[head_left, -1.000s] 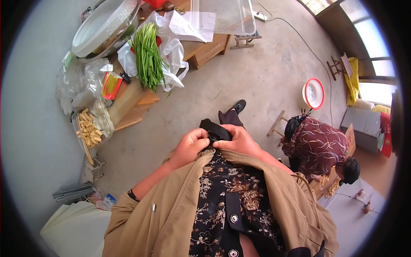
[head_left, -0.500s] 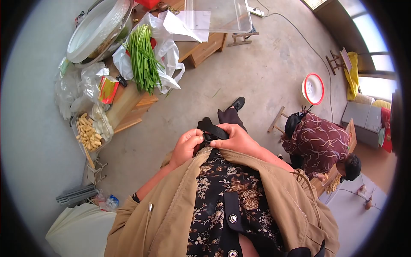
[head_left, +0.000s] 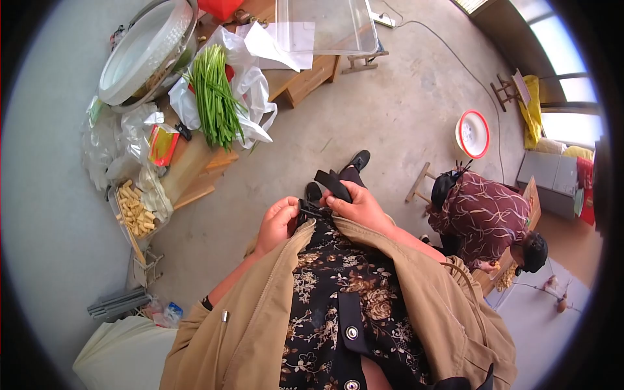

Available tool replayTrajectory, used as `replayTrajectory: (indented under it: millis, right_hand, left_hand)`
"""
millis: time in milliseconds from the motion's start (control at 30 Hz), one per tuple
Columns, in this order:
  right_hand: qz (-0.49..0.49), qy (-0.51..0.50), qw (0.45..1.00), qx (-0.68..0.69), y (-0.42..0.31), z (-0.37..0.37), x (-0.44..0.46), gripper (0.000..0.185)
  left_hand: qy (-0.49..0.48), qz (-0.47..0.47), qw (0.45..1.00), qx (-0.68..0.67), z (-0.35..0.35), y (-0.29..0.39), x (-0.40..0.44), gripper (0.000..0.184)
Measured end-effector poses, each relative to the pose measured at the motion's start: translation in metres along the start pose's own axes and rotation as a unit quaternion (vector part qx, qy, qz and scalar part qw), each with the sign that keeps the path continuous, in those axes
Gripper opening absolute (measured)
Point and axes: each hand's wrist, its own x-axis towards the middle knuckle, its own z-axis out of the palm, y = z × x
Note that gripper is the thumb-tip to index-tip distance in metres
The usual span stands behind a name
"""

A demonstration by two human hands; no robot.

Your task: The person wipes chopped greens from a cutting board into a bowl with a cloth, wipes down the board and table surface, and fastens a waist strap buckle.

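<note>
A black strap [head_left: 333, 184] loops up at waist level in front of the open tan jacket [head_left: 253, 312] and the dark floral shirt [head_left: 338, 279]. My right hand [head_left: 356, 207] pinches this strap between thumb and fingers. On the other side, my left hand [head_left: 277, 224] has its fingers closed around a black piece, perhaps a buckle, at the jacket's edge. A short black stretch runs between the two hands. Small details of the black piece are hidden by the fingers.
Green stalks [head_left: 216, 97] lie on white plastic bags on a wooden table [head_left: 195, 156] at upper left, near a clear bin [head_left: 325, 26]. A red-rimmed basin [head_left: 472, 134] stands on the floor. At right, another person [head_left: 481, 218] bends over a wooden board.
My hands have moved slightly apart. My right hand has raised the strap's loop, and my left hand has shifted a little left. The view has shifted slightly.
</note>
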Motion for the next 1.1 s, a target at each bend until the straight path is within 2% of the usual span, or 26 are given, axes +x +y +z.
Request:
replayTrajectory:
  millis: [67,133,233,300,400,467,600,667,733,967,1033,1067,1100]
  right_hand:
    - [0.0,-0.011,1.0,-0.004,0.0,0.003,-0.001,0.023]
    - [0.035,-0.071,0.993,-0.084,-0.01,0.01,-0.003,0.02]
    - [0.034,-0.066,0.993,-0.088,-0.003,0.015,0.001,0.022]
    - [0.04,-0.062,0.993,-0.095,0.004,0.018,0.003,0.024]
    - [0.053,-0.078,0.994,-0.061,0.008,0.025,0.003,0.027]
    - [0.022,-0.053,0.996,-0.063,0.006,0.034,0.001,0.029]
    - [0.024,-0.051,0.992,-0.109,-0.002,0.046,-0.004,0.027]
    - [0.025,-0.115,0.989,-0.089,0.001,0.045,-0.003,0.025]
    - [0.027,-0.121,0.99,-0.072,0.0,0.044,-0.003,0.024]
    - [0.027,-0.116,0.993,-0.002,-0.004,0.03,-0.003,0.018]
    - [0.037,-0.127,0.991,-0.005,-0.008,0.022,-0.004,0.017]
    - [0.045,-0.136,0.99,-0.008,-0.011,0.017,-0.004,0.017]
    - [0.045,-0.136,0.99,-0.006,-0.009,0.013,-0.004,0.017]
  left_hand:
    - [0.0,0.012,1.0,-0.004,0.004,0.0,-0.002,0.012]
    - [0.0,0.025,1.0,-0.009,0.004,0.0,-0.003,0.013]
    - [0.001,0.044,0.999,0.027,-0.001,0.0,-0.006,0.012]
    - [-0.045,0.059,0.997,0.029,-0.005,0.003,-0.009,0.01]
    - [-0.038,0.09,0.993,0.066,-0.011,0.0,-0.01,0.007]
    - [-0.027,0.097,0.992,0.07,-0.013,-0.005,-0.01,0.004]
    - [-0.024,0.148,0.973,0.177,-0.023,-0.008,-0.012,0.006]
    - [-0.027,0.161,0.964,0.21,-0.022,-0.007,-0.012,0.009]
    - [-0.014,0.229,0.933,0.276,-0.015,-0.006,-0.013,0.01]
    - [-0.008,0.2,0.946,0.253,0.004,-0.004,-0.004,0.008]
    - [-0.028,0.092,0.979,0.181,0.009,0.001,-0.002,0.007]
    - [-0.028,0.092,0.978,0.183,0.009,0.005,0.002,0.007]
    - [-0.066,0.035,0.988,0.133,0.005,0.008,0.005,0.007]
